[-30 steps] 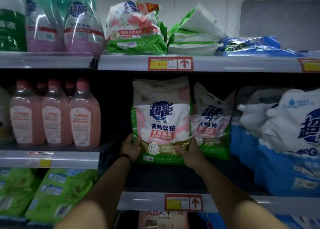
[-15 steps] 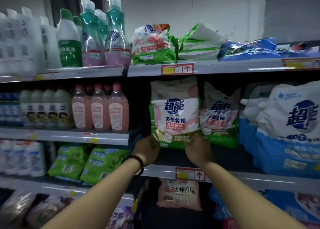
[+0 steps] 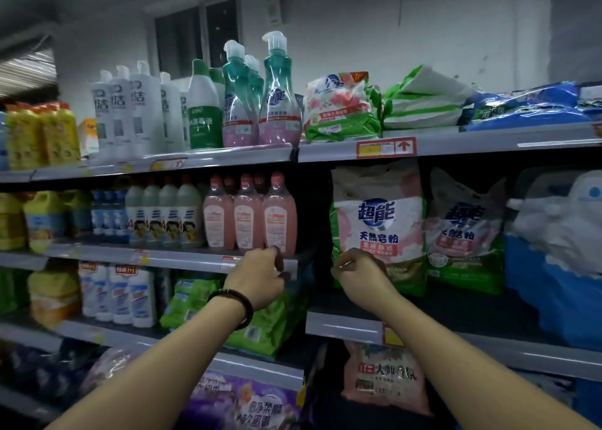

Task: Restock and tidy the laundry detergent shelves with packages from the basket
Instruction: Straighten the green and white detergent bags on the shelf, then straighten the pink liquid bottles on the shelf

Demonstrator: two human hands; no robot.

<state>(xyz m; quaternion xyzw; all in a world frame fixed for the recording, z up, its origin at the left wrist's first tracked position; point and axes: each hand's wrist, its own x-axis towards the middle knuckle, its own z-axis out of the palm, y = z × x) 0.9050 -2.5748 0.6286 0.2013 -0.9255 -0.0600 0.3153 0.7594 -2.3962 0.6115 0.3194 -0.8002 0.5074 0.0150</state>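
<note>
Bag: a pink, white and green soft detergent powder bag (image 3: pixel 378 231) is stood upright on a grey metal shelf (image 3: pixel 345 327); long axis vertical | Right hand (image 3: pixel 361 273): nearer; curled at the bag's lower left corner; a pinch cannot be told | Left hand (image 3: pixel 257 276): loosely curled; nothing held; left of the bag

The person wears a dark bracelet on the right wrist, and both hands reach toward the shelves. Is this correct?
No. The head view shows the bracelet on the left wrist, not the right. The left hand and right hand do reach toward the shelves.
</note>
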